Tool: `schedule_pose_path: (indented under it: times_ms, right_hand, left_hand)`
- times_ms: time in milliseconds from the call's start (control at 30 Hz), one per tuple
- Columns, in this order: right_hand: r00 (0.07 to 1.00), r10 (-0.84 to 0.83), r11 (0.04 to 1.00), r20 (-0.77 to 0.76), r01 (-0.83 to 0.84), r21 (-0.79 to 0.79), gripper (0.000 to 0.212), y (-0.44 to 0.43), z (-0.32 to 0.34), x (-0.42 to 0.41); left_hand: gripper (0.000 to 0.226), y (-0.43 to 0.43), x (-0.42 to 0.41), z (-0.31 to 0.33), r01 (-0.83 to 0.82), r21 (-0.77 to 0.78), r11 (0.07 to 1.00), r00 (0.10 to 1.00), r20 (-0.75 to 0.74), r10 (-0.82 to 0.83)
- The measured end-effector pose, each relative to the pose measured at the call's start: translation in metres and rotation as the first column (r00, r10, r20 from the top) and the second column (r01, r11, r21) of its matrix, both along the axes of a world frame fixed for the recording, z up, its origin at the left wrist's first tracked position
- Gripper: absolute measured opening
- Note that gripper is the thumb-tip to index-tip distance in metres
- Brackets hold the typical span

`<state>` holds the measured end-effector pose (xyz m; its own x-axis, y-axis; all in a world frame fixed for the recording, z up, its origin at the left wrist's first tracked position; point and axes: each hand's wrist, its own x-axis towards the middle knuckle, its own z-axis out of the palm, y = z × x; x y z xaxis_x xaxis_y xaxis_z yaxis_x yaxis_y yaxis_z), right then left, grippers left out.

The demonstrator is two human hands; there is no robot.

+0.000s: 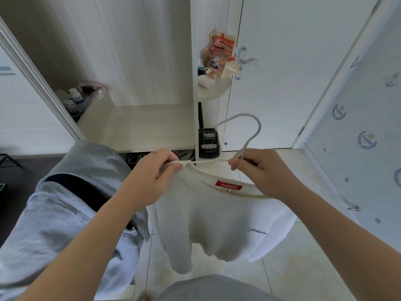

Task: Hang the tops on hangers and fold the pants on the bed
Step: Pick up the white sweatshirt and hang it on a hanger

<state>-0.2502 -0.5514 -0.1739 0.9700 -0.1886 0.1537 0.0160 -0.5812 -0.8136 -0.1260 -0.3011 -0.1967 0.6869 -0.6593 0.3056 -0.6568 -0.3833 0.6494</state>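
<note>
Two bare hands hold one white top (217,220) up in the air before an open wardrobe. Left of the left forearm hangs a pale blue denim garment (65,203); it looks thicker and heavier than the top.

The left hand (149,179) has its fingers (167,158) curled tight, pinching the bunched neckline edge against the end of a thin white hanger (244,114). Between the two sets of fingers the hanger's bar runs bare, and the neckline with its red label (229,185) sags just below it. The right hand (262,174) grips the hanger where the hook rises, fingers closed round it. The top's other shoulder passes under this hand, so I cannot tell whether it is seated on the hanger.

Below the fingers the top droops in loose folds. It looks light, limp and a little stretchy, and the neckline would probably pull out of shape if tugged. The shoulder seam seems the better place to hold it. The hanger looks stiff, light and smooth, so the cloth may slide off a tilted arm.
</note>
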Motion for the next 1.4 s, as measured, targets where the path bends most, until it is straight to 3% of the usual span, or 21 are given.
schedule_pose_path:
  times_ms: [100,133,200,333,400,467,633,733,833,1000,1067,1167,1233,1400]
  right_hand:
    - [1.0,0.026,0.999,0.015,-0.026,0.036,0.003,-0.013,-0.006,0.0]
    - [0.999,0.035,0.999,0.002,-0.035,0.02,0.012,-0.024,-0.009,-0.001]
    - [0.992,0.057,0.998,-0.11,-0.057,0.002,0.029,-0.049,-0.018,-0.008]
    - [0.884,0.043,0.999,-0.465,-0.03,0.034,0.017,-0.092,-0.046,-0.028]
    - [0.862,0.001,0.999,-0.506,0.016,0.028,0.043,-0.101,-0.054,-0.033]
    - [0.893,-0.04,0.996,-0.449,0.074,0.058,0.044,-0.099,-0.053,-0.034]
    - [0.956,-0.201,0.936,-0.213,0.252,0.247,0.019,-0.092,-0.052,-0.028]
    - [0.974,-0.221,0.928,-0.04,0.223,0.298,0.024,-0.083,-0.041,-0.028]
    - [0.985,-0.163,0.953,0.061,0.142,0.267,0.034,-0.073,-0.031,-0.035]
    - [0.989,-0.141,0.985,0.048,0.135,0.103,0.037,-0.079,-0.032,-0.042]
    - [0.972,-0.211,0.97,0.099,0.197,0.14,0.036,-0.081,-0.034,-0.042]
    - [0.931,-0.339,0.932,0.133,0.313,0.185,0.04,-0.082,-0.033,-0.038]
    - [0.935,-0.322,0.946,0.145,0.313,0.082,0.041,-0.082,-0.03,-0.034]
    - [0.968,-0.138,0.937,0.21,0.196,-0.29,0.02,-0.08,-0.03,-0.022]
  left_hand:
    - [0.014,0.0,0.004,-0.003,-0.065,-0.075,0.995,0.997,0.029,0.068]
    - [0.015,0.002,0.007,-0.002,-0.1,-0.103,0.99,0.994,0.026,0.103]
    - [0.015,0.011,0.014,0.002,-0.173,-0.149,0.974,0.984,0.023,0.179]
    - [0.007,0.036,0.03,0.007,-0.294,-0.175,0.94,0.955,-0.008,0.297]
    - [0.005,0.043,0.038,0.006,-0.326,-0.168,0.93,0.945,-0.037,0.324]
    - [0.008,0.045,0.041,0.005,-0.317,-0.16,0.935,0.949,-0.046,0.313]
    - [0.017,0.045,0.041,-0.001,-0.259,-0.064,0.964,0.966,-0.048,0.256]
    - [0.023,0.04,0.039,-0.008,-0.308,-0.035,0.951,0.951,-0.017,0.308]
    - [0.025,0.036,0.035,-0.008,-0.363,-0.155,0.919,0.931,-0.023,0.364]
    - [0.006,0.032,0.029,-0.006,-0.324,-0.371,0.87,0.946,-0.143,0.291]
    - [0.003,0.03,0.029,-0.004,-0.301,-0.401,0.865,0.953,-0.17,0.252]
    - [0.016,0.027,0.032,0.001,-0.27,-0.415,0.869,0.96,-0.189,0.208]
    - [0.021,0.023,0.035,0.004,-0.248,-0.411,0.877,0.964,-0.193,0.182]
    - [0.016,0.011,0.037,0.006,-0.226,-0.338,0.913,0.97,-0.159,0.182]
